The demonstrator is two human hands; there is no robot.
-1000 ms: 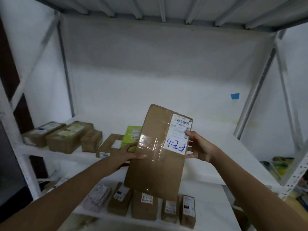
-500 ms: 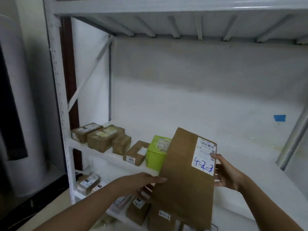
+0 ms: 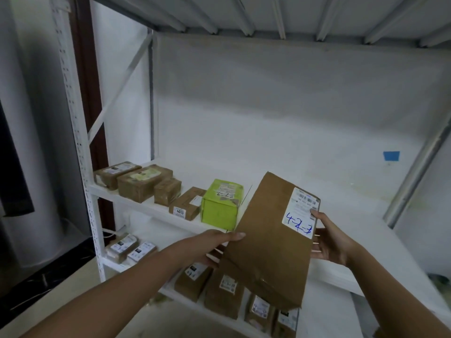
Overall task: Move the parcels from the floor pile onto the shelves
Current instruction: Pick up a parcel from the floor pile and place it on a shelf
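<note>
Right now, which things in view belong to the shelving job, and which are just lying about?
Job: brown parcel, gripped by left hand and right hand; white shelf ahead; parcels already shelved, such as the green box and the box labelled 4013.
Just there: blue tape on the wall; dark cloth hanging at far left.

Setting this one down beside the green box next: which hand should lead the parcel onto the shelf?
Right, probably. The right hand grips the parcel at its label, beside the bare shelf; the left hand sits low, close to the green box.
</note>
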